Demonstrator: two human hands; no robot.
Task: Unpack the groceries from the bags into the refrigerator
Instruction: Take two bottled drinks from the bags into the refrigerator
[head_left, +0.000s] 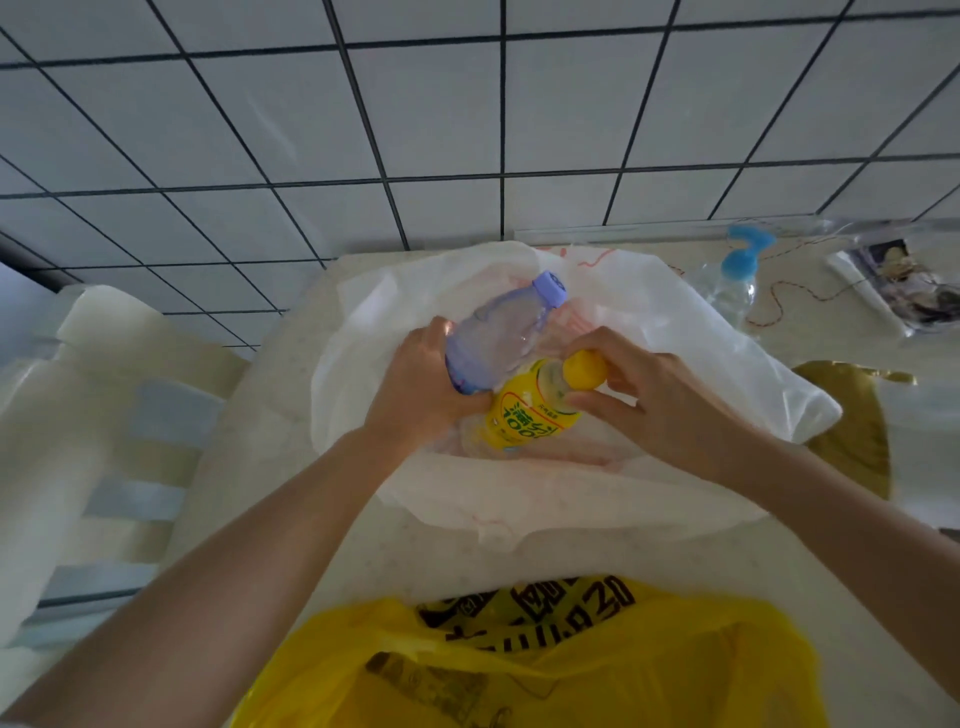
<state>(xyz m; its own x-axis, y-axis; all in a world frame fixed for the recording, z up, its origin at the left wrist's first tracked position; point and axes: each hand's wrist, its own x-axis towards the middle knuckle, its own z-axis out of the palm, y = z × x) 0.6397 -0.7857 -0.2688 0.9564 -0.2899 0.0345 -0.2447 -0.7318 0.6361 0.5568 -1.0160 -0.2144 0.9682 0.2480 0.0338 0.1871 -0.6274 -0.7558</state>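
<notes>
Head view, step in hand: both bottles are being lifted out of the white bag (649, 312), which lies open at the middle of the bench (291, 447).
Left hand (421, 400): fingers curled round the lower body of the clear water bottle (498, 332), purple cap pointing toward the far edge.
Right hand (644, 400): fingertips pinching the cap and neck of the yellow drink bottle (535, 410).
Bottle contact: the two held bottles touch, both inside the mouth of the white bag.
Refrigerator: not in view.
Next move, judged: raise both bottles clear of the bag's plastic, then turn away to find the refrigerator; the cap pinch looks light for carrying.
Count, bags: two, the white one and a yellow bag (545, 670) at the near edge.
Count, bottles: three, two held and a blue-capped bottle (732, 286) near the far right corner.
Other items: one packet (904, 291) at the far right edge.
</notes>
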